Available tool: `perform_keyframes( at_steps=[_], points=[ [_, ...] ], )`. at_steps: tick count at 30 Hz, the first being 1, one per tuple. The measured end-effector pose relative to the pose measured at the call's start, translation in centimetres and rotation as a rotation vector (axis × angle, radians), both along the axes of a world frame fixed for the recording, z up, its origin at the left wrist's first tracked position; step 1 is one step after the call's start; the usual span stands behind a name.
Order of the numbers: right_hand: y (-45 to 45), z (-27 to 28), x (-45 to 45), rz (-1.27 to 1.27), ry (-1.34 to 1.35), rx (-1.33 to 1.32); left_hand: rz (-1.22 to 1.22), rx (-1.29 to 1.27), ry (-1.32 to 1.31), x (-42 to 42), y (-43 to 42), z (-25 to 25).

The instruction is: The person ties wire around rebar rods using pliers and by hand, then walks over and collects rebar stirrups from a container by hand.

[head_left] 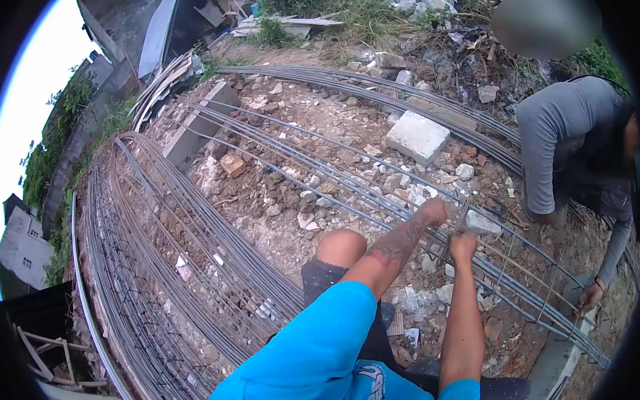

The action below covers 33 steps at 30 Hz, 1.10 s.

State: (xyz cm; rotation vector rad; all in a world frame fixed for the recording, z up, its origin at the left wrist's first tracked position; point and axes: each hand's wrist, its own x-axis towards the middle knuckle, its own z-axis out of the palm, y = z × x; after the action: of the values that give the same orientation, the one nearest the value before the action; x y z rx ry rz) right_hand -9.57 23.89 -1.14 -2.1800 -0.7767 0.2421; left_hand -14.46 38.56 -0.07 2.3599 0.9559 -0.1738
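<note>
In the head view, I see the person in the blue shirt (304, 341) reaching out from the bottom of the frame, both arms stretched to a run of long steel bars (362, 190). The bars slant from the upper left to the lower right, over broken stone and dirt (264, 223). Right of centre, a bent metal stirrup (446, 248) stands across them.

The left hand (434, 210), at the end of a tattooed forearm, is bent down at the bars just beside the stirrup; its fingers are hidden, so I can't tell how far open it is or what it has hold of. The right hand (463, 245), lower and a little to the right, is curled closed on the stirrup's near side.

Over on the right edge a co-worker in a grey sleeve (540, 150) bends down, one hand (590, 297) lowered beside the far ends of the bars.

A pale block (418, 137) lies above the hands, between the bars and another bundle (401, 96) sweeping across the top. A reddish brick chunk (232, 165) sits left of centre, near a grey concrete beam (191, 137) at the upper left. Curved bars (200, 204) fill the left side.
</note>
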Motion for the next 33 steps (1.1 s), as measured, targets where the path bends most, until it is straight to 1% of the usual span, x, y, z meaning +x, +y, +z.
perform_keyframes(
  at_steps=[2,3,4,5,6,7,8,9,10,11,12,13,14,15,16,17,18,19,21,23,25,26,27,28,29,31,33],
  points=[
    [1.3,1.4,-1.2,-0.004,0.051,-0.021,-0.193,0.061,0.227,-2.3,2.5,4.1],
    [2.3,2.0,-1.8,0.056,0.136,-0.027,-0.132,-0.145,0.314,-3.1,4.5,4.1],
    [3.0,2.5,-2.2,0.086,0.223,-0.04,-0.182,-0.087,0.387,-3.5,6.1,3.3],
    [4.6,0.9,-2.3,0.113,0.222,-0.089,-0.373,-0.016,0.467,-4.0,9.5,-0.9],
    [5.4,0.5,-3.2,0.105,0.101,0.03,-0.269,-0.063,0.402,-5.1,8.3,3.5],
    [6.3,1.4,-4.0,0.075,0.196,-0.022,-0.494,0.152,0.527,-5.3,11.0,1.0],
    [7.7,0.1,-4.5,0.085,0.187,0.022,-0.814,0.328,0.673,-6.0,13.3,0.4],
    [8.6,1.3,-5.3,0.159,0.216,0.015,-0.562,0.219,0.541,-7.6,14.9,0.5],
    [10.1,1.2,-6.2,0.162,0.252,0.032,-0.296,0.191,0.534,-8.8,14.8,3.1],
    [11.6,0.6,-7.0,0.173,0.399,0.085,-0.486,0.269,0.603,-10.0,16.7,2.7],
    [12.4,0.9,-7.8,0.18,0.393,0.069,-0.352,0.165,0.556,-10.7,15.0,6.7],
    [13.1,0.4,-8.8,0.091,0.323,0.091,-0.358,0.287,0.412,-12.8,18.8,2.4],
    [14.1,0.0,-9.5,0.02,0.251,0.113,-0.354,0.355,0.476,-13.6,19.4,2.9],
    [14.9,0.1,-9.4,-0.015,0.355,0.027,-0.281,0.354,0.461,-14.3,20.7,2.5],
    [14.1,0.8,-9.3,-0.006,0.32,0.028,-0.187,0.353,0.452,-15.6,21.6,2.1],
    [13.3,1.3,-8.9,0.015,0.279,0.037,-0.175,0.352,0.462,-15.8,21.3,2.6],
    [12.7,0.4,-8.4,-0.023,0.19,0.105,-0.149,0.362,0.494,-15.9,21.2,3.1],
    [10.9,1.2,-7.6,0.042,0.168,0.111,-0.118,0.373,0.529,-16.2,20.8,4.0],
    [8.2,2.3,-6.2,0.047,0.217,0.066,-0.131,0.41,0.532,-16.9,20.7,5.0],
    [6.3,2.8,-5.3,0.01,0.209,0.017,-0.085,0.53,0.484,-16.5,20.9,4.0],
    [5.6,0.6,-5.0,-0.123,0.084,-0.01,-0.054,0.775,0.28,-16.0,19.3,4.8],
    [4.0,3.3,-4.8,-0.088,0.141,-0.12,-0.097,0.759,0.267,-14.7,17.3,5.9],
    [2.4,4.3,-4.2,-0.12,0.146,-0.127,-0.055,0.748,0.169,-13.4,15.5,7.7],
    [0.6,4.9,-3.7,-0.201,-0.102,-0.058,-0.006,0.738,0.081,-12.7,13.9,8.7],
    [-1.2,5.3,-3.2,-0.27,-0.355,0.01,-0.018,0.737,0.081,-11.8,12.6,8.8],
    [-5.9,6.1,-0.8,-0.456,-0.534,-0.118,-0.119,0.46,0.012,-9.7,10.2,9.0],
    [-9.8,4.5,1.5,-0.466,-0.268,-0.217,-0.243,0.37,-0.122,-8.2,8.9,7.6]
  ],
)
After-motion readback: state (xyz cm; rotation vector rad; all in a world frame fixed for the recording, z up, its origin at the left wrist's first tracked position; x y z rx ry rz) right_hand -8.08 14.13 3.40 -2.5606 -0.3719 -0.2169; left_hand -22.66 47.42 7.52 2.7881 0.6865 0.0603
